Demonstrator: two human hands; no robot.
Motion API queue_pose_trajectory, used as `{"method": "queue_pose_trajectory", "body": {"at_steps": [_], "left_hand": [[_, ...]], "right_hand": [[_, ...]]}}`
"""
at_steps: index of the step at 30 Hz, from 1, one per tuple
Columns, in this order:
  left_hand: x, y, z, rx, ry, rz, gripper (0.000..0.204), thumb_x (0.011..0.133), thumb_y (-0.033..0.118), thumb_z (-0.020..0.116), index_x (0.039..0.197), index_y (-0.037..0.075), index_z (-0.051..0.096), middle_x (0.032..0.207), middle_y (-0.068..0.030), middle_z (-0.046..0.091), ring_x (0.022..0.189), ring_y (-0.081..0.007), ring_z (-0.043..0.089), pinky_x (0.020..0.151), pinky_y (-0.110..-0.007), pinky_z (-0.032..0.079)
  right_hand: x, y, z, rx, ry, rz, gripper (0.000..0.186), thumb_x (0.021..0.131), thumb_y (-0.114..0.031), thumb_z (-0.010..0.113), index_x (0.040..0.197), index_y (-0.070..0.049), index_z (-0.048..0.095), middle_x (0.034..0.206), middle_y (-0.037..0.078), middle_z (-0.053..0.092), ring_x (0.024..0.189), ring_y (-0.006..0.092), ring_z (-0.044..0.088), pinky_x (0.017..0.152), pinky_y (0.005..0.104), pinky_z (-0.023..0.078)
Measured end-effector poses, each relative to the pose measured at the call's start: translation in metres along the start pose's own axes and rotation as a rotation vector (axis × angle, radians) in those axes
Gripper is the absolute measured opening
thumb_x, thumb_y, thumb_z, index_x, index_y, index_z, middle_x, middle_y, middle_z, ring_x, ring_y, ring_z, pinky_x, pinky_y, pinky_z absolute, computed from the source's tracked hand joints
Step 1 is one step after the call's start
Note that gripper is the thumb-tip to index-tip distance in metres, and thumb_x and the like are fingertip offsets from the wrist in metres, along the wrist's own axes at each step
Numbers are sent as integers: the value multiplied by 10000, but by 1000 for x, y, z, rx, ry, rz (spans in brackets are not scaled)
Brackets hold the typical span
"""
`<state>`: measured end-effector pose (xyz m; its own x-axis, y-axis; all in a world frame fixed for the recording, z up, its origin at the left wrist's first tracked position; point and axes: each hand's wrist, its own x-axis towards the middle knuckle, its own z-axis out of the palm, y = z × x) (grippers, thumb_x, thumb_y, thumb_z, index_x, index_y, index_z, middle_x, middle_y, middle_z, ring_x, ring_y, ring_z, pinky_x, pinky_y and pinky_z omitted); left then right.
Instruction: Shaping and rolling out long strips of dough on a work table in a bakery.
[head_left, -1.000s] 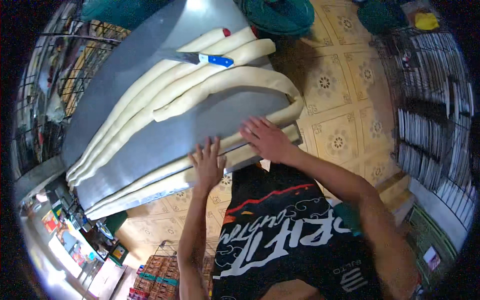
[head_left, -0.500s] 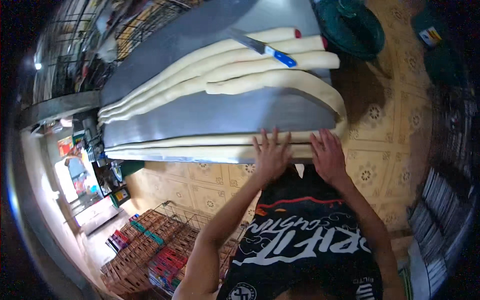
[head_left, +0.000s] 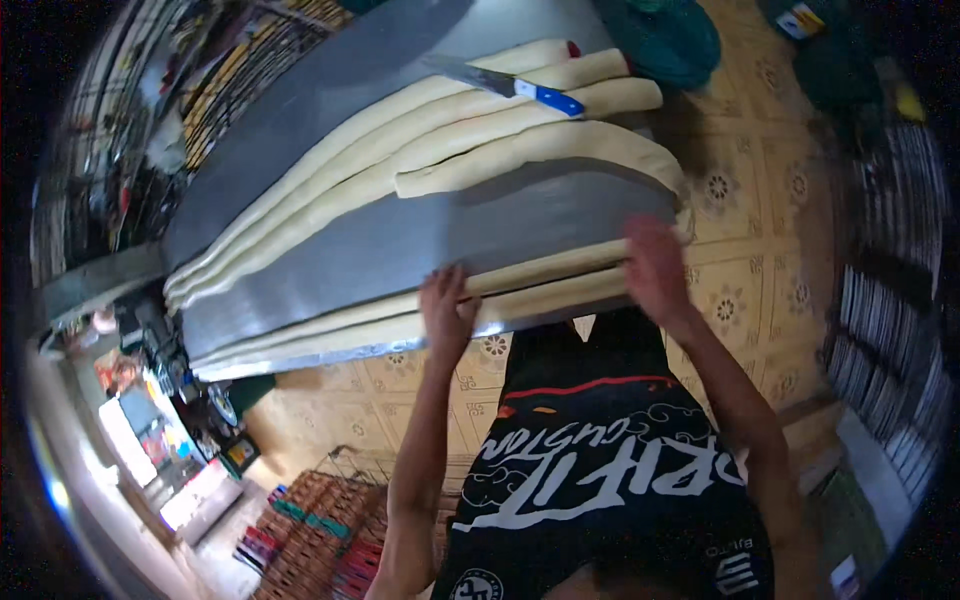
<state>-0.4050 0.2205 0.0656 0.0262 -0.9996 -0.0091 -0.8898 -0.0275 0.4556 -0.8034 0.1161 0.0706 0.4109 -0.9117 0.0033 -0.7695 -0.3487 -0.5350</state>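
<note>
Several long, pale dough rolls lie across the grey table. My left hand is closed over the front dough roll, its fingers bent and the thumb toward the right. At the right end of the front strips is my right hand, its fingers smeared by motion. Behind the front pair, a dough strip bends round at the table's right edge. Farther back, more dough rolls lie side by side, red showing at some ends. A knife with a blue and white handle rests across them.
The grey table ends close to my body. A dark green round container stands beyond its right end. Wire racks stand at the far left. Brown crates sit on the patterned tile floor at lower left.
My left hand has moved left along the front dough and its spread fingers have drawn in. My right hand has shifted slightly up and blurs. The whole view has tilted.
</note>
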Motion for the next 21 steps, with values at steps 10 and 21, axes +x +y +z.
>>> {"method": "queue_pose_trajectory", "body": {"at_steps": [10, 21], "left_hand": [[22, 0, -37, 46, -544, 9, 577, 1004, 248, 660, 1562, 148, 548, 1611, -150, 512, 1430, -457, 475, 1187, -614, 351], [68, 10, 15, 359, -149, -73, 742, 1047, 414, 563, 1684, 118, 324, 1716, -211, 341, 1537, -540, 315, 1211, -724, 258]], "right_hand": [[24, -72, 37, -76, -126, -221, 418, 833, -163, 746, 1233, -80, 659, 1322, 118, 636, 1178, 336, 625, 995, 478, 473], [105, -129, 105, -279, 86, -66, 652, 963, -424, 589, 1538, -120, 533, 1655, 169, 459, 1484, 443, 436, 1199, 705, 265]]}}
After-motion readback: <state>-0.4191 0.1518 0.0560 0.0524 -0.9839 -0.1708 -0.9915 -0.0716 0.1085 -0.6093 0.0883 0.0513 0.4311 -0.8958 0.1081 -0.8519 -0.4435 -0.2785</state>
